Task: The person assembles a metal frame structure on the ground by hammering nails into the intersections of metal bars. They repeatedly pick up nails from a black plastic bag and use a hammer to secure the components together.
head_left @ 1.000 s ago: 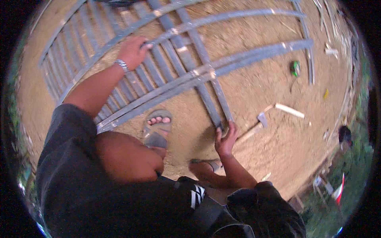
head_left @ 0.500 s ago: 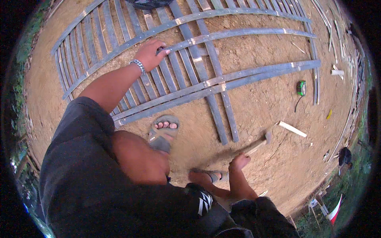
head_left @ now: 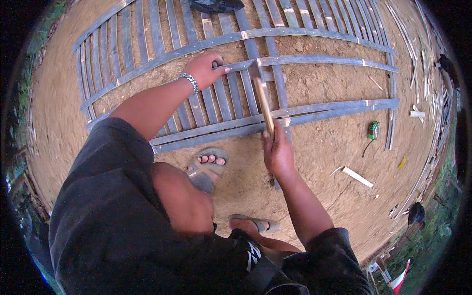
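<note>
- Head view: the left hand [head_left: 204,70] is curling its bent fingers at the middle rail [head_left: 319,59], thumb lying along it; whether they're pinching or merely pressing, I cannot tell.
- Across from it, the right hand [head_left: 279,150] is clamping its fingers round the wooden handle of a hatchet [head_left: 263,101], whose head is sitting right by the rail's crossing with a dark slat; contact there is hard to tell.
- Good handling, I judge, is calling for short, controlled strokes, because the left fingers are sitting near that head; bracing further toward the left end of the slat frame [head_left: 127,42] would be buying safety.
- That rail is running between the far curved rail [head_left: 305,32] and the near double rail [head_left: 339,105], reaching the frame's right end; thin stock like this is probably flexing easily.
- Just outside the frame's near edge, the sandalled left foot [head_left: 211,160] is standing toes-first; holding the swing clear of it is looking wise.
- Beyond the right end, a green tape measure [head_left: 373,130] is lying on the ground [head_left: 344,211].
</note>
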`<state>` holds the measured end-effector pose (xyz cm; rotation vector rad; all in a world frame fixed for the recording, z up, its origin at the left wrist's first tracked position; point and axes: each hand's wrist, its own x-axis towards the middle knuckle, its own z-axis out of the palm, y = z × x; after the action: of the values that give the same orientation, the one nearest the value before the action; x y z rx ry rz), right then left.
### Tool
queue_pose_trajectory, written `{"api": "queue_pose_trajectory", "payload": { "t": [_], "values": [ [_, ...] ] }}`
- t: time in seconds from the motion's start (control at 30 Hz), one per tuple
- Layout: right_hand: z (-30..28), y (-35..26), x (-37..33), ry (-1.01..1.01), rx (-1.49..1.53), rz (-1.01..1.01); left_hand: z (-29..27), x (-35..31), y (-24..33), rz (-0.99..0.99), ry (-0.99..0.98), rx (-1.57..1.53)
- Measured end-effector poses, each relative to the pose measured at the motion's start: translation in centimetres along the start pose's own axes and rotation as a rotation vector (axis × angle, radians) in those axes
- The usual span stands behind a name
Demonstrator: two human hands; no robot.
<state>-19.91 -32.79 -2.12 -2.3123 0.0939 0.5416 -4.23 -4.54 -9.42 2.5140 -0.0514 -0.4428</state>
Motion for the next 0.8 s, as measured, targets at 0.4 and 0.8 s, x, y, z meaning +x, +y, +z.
{"api": "queue_pose_trajectory", "payload": {
  "t": [0.4, 0.8],
  "values": [
    [0.4, -0.1, 4.2, -0.063, -0.284, 0.098, 1.1, 0.1, -1.2, 0.060, 0.118, -0.034],
    [-0.1, 1.0, 4.6, -0.134, -0.388, 0.053, 0.4, -0.1, -0.5, -0.008, 0.036, -0.013]
  ]
}}
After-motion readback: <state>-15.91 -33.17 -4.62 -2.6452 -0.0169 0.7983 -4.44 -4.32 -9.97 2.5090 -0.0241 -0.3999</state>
